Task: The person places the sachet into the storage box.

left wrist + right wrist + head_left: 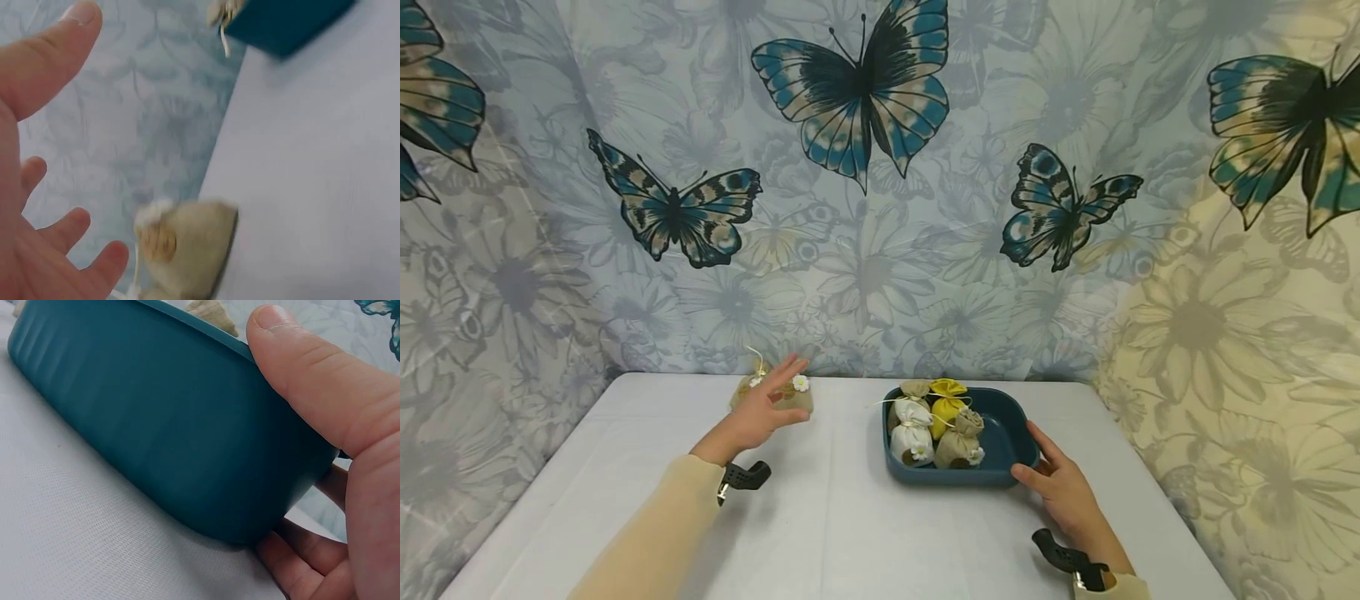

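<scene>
My left hand [752, 419] is held out over the back left of the table, its fingers spread and nothing in them. Just beyond it are beige cloth drawstring pouches [797, 400] with white flowers, partly hidden by the hand; I cannot tell how many. One beige pouch [194, 247] shows close to the fingers in the left wrist view. A dark teal bin [947, 477] stands right of centre. My right hand [1067, 492] grips its right end, thumb at the rim [240, 347] and fingers round the corner. A white pouch [912, 437] and a yellow pouch [946, 417] lie inside.
Two more beige pouches, one at the front [958, 446] and one at the back [916, 390], share the bin's left part. A white cloth covers the table [850, 533]. Behind it hangs a butterfly-print curtain [865, 275].
</scene>
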Demonstrator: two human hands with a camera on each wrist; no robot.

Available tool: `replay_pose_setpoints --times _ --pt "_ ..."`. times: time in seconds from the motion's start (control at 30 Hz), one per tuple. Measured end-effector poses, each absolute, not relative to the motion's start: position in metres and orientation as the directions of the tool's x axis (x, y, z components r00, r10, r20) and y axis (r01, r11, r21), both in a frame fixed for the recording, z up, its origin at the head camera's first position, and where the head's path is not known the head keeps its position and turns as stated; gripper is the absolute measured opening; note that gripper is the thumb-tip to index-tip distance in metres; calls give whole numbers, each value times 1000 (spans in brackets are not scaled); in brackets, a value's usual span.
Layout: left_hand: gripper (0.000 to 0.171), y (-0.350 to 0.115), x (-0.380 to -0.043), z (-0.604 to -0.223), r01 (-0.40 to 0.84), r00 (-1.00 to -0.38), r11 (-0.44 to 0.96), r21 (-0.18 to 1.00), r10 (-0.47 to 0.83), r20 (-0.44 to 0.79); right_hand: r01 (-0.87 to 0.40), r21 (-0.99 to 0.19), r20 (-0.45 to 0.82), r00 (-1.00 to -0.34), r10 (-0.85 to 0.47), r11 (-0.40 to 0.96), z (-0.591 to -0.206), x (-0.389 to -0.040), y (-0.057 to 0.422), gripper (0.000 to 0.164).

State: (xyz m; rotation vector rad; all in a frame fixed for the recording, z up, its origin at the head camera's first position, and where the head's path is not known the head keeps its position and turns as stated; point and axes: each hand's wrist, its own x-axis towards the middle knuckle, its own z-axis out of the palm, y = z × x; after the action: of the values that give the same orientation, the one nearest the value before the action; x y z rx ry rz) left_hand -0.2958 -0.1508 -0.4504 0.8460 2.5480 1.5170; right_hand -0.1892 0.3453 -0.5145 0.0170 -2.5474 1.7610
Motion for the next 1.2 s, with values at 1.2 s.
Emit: replay_pose_setpoints --times 1.2 --pt "92 -222 -322 -496 49 -984 553 832 172 -57 -43 -956 51 -999 20 290 -516 -187 344 83"
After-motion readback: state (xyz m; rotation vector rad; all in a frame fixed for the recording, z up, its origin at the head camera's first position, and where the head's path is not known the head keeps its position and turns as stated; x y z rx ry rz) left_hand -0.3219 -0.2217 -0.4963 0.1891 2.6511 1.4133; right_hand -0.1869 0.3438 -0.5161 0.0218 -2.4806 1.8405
